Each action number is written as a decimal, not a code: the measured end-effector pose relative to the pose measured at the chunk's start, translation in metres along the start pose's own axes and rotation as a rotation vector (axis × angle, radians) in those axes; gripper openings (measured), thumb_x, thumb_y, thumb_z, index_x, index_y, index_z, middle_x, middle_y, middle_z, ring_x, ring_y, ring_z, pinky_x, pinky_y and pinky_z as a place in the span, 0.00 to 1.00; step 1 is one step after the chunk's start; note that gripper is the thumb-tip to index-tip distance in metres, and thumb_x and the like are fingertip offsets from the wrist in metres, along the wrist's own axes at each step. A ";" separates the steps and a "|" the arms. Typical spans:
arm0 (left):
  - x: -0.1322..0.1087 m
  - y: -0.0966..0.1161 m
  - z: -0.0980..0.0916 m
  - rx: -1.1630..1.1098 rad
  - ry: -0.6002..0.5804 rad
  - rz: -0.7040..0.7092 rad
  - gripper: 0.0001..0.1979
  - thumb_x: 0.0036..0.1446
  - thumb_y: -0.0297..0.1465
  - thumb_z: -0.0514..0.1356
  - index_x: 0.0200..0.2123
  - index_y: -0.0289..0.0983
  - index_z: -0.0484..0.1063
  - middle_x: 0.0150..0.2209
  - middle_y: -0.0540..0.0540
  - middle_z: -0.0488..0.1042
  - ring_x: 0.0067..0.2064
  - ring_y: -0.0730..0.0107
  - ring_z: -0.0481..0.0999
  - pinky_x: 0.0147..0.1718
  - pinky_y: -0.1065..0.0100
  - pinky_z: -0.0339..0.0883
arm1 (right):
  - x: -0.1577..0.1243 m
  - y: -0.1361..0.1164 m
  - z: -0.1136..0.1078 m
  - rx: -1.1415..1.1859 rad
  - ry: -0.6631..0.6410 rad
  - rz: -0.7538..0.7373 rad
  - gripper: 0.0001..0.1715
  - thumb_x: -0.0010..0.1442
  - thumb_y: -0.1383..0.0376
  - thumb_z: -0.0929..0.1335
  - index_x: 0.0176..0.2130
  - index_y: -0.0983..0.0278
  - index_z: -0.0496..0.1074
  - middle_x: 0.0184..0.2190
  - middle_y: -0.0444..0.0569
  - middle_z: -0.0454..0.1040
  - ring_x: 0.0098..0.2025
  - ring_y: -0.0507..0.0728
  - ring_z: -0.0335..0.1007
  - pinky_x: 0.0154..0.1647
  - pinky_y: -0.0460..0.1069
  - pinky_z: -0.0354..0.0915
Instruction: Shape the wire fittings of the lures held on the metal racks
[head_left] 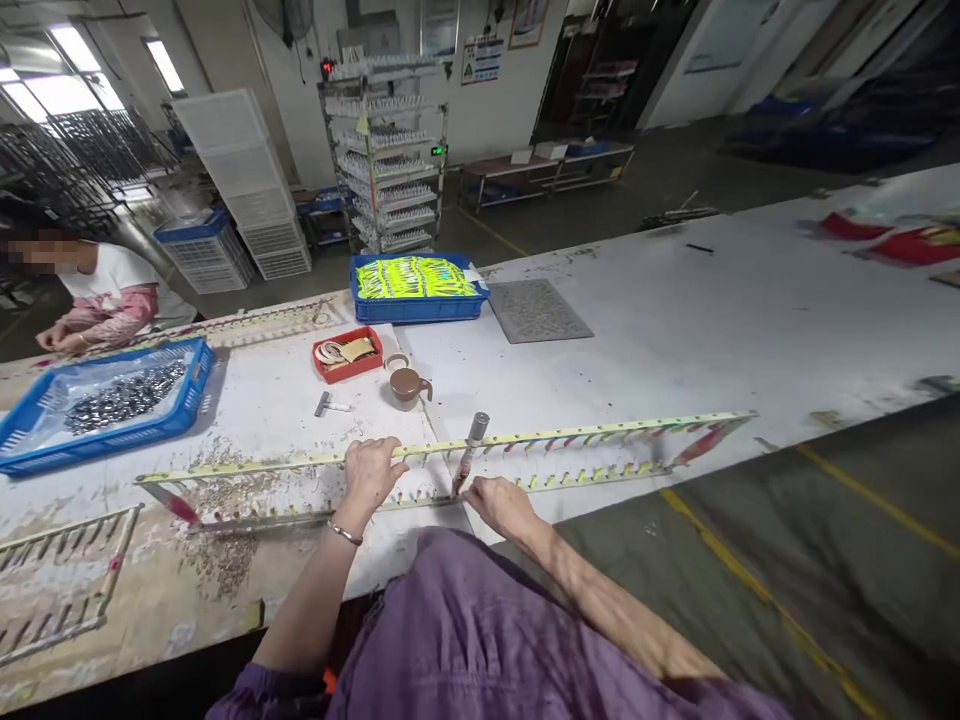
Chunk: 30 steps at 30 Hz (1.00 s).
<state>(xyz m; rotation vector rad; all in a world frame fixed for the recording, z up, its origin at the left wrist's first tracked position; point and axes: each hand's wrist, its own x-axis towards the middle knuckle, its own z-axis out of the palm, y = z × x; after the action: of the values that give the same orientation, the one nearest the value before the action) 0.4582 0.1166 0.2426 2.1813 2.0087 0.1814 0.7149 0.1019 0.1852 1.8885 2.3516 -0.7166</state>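
A long, narrow rack [300,464] stands on the table in front of me, with small pegs along its rails and red-marked ends. My left hand [371,470] is closed over its upper rail, left of the middle. At the lower rail my right hand [499,503] is pinched, fingertips by a peg near the rack's central post; whatever lies between them is hidden. The grey cylindrical top [478,428] of that post rises above the upper rail. Beyond the rack are a brown-topped cup with a handle [406,386] and a small scraper-like tool [330,405].
A blue tray of dark metal parts [124,395], a red box with tape rolls [347,354] and a blue crate of bright yellow pieces [420,285] stand farther back. A grey mat [538,310] lies right of the crate. Another person [112,290] sits at the far left.
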 end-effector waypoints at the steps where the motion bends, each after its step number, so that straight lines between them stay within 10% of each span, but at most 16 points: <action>1: 0.000 0.000 0.001 0.003 -0.006 -0.003 0.16 0.61 0.39 0.70 0.50 0.41 0.79 0.44 0.41 0.85 0.51 0.51 0.81 0.53 0.56 0.62 | -0.006 -0.008 -0.007 0.011 0.025 -0.057 0.17 0.75 0.58 0.62 0.43 0.64 0.77 0.38 0.56 0.82 0.42 0.61 0.80 0.43 0.50 0.68; 7: -0.001 -0.004 0.002 -0.018 -0.055 -0.019 0.12 0.62 0.38 0.68 0.45 0.39 0.79 0.42 0.39 0.84 0.49 0.50 0.82 0.53 0.54 0.61 | 0.004 -0.070 -0.054 0.028 0.226 -0.312 0.26 0.73 0.63 0.64 0.68 0.60 0.66 0.66 0.59 0.69 0.59 0.60 0.75 0.48 0.50 0.73; 15: -0.003 0.005 -0.012 0.120 -0.155 0.004 0.09 0.61 0.38 0.67 0.37 0.39 0.82 0.35 0.40 0.83 0.49 0.48 0.80 0.65 0.44 0.53 | 0.023 -0.094 -0.064 -0.214 -0.006 -0.137 0.17 0.76 0.56 0.64 0.53 0.62 0.76 0.53 0.54 0.79 0.52 0.61 0.79 0.44 0.49 0.68; 21: 0.005 0.010 -0.023 0.031 -0.394 -0.020 0.10 0.64 0.34 0.64 0.45 0.38 0.83 0.49 0.38 0.83 0.51 0.55 0.82 0.48 0.62 0.71 | 0.015 -0.088 -0.062 -0.211 0.010 -0.137 0.18 0.76 0.53 0.62 0.54 0.58 0.75 0.54 0.51 0.79 0.51 0.58 0.79 0.41 0.48 0.66; 30: -0.003 0.013 -0.024 0.081 -0.298 0.010 0.14 0.66 0.36 0.60 0.45 0.36 0.83 0.49 0.37 0.83 0.54 0.56 0.80 0.51 0.63 0.70 | 0.018 -0.080 -0.064 -0.126 0.022 -0.170 0.16 0.75 0.57 0.64 0.54 0.59 0.76 0.53 0.52 0.79 0.53 0.58 0.78 0.44 0.48 0.66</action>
<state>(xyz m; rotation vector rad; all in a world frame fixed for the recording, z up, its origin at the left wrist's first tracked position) 0.4663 0.1141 0.2689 2.1167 1.8687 -0.2153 0.6516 0.1303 0.2627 1.6716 2.5276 -0.5458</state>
